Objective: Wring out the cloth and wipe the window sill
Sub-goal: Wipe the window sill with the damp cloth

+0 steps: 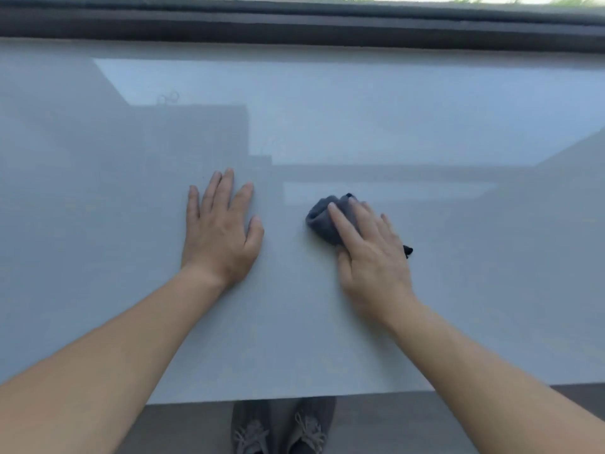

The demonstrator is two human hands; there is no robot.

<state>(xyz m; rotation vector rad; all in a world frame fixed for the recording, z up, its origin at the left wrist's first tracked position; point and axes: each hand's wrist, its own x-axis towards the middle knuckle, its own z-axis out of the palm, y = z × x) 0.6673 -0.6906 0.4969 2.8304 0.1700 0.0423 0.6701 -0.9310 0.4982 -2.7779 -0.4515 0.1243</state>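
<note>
Soft, cool daylight comes in from the top, where the view outside burns out to pale white and green. The glossy window sill (327, 339) mirrors bright sky and darker blocky shapes — a broad sheen, with no hard shadows. Everything is slightly soft, and the dark window frame (294, 24) bows toward the corners — wide-angle distortion.
</note>
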